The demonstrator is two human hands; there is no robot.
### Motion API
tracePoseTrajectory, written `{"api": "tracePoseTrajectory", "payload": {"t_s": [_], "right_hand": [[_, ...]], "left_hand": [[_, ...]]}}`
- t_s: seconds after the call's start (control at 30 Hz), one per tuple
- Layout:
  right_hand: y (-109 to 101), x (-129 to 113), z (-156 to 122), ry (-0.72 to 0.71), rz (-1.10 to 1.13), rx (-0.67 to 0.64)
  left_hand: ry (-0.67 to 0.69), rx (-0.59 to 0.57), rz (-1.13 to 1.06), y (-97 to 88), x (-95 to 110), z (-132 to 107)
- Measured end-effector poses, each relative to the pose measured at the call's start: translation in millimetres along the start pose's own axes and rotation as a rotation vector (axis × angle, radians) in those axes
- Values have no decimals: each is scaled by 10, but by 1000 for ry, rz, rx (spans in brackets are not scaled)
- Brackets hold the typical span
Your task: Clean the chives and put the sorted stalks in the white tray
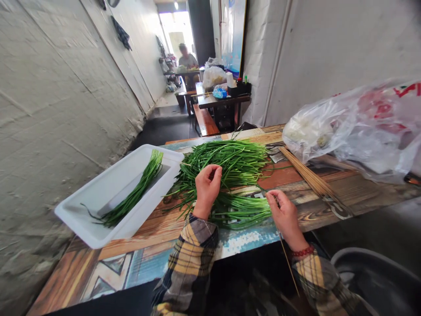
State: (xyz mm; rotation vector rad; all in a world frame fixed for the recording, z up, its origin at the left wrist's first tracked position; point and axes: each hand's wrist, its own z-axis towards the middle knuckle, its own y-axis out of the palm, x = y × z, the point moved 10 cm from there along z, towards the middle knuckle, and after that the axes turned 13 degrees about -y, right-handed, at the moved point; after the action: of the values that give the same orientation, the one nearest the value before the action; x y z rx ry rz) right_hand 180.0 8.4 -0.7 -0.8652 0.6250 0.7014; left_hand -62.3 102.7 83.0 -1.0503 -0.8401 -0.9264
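- Thumb and fingertips of the left hand [208, 186] are pressed together above the green stalks; whether anything is pinched there cannot be told.
- The right hand [285, 217] is closed beside the pale ends of the nearer bunch [241, 210]; a thin stick [289, 264] appears gripped, trailing past the counter's near edge, perhaps so that the fingertips are kept usable.
- The nearer bunch is laid close to the near edge, its long axis roughly parallel to it, pale ends pointed right, probably for easy picking by the right hand.
- Behind it, toward the far edge, the larger heap [230, 158] is spread the same way, leafy tips leftward.
- At the counter's left, a white tray [98, 188] is set slantwise; the bunch inside [138, 188] is aimed with pale ends toward the far right corner, seemingly kept apart from the heap.
- Right of the heap, a bundle of sticks [304, 173] is angled toward the near edge, likely for reach.
- By the far right corner, a plastic bag [355, 127] is rested.
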Motion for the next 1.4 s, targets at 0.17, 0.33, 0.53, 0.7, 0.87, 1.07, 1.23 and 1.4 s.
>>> {"api": "tracePoseTrajectory", "payload": {"t_s": [0.17, 0.33, 0.53, 0.7, 0.87, 1.07, 1.23, 1.4], "right_hand": [[-5, -28, 8, -14, -6, 0], [-2, -29, 14, -22, -14, -2], [0, -20, 13, -22, -15, -4], [0, -26, 12, -31, -11, 0], [5, -35, 16, -32, -12, -8], [-5, -43, 18, -47, -16, 5], [6, -31, 17, -53, -13, 4], [2, -48, 19, -69, -20, 10]], "left_hand": [[173, -243, 106, 327, 175, -150], [208, -367, 314, 420, 119, -232], [128, 17, 779, 9, -13, -147], [123, 186, 844, -108, 10, -160], [166, 111, 888, 98, 1, -217], [70, 61, 915, 135, -185, -190], [22, 89, 813, 119, -321, -119], [-127, 130, 232, -112, -558, 13]]}}
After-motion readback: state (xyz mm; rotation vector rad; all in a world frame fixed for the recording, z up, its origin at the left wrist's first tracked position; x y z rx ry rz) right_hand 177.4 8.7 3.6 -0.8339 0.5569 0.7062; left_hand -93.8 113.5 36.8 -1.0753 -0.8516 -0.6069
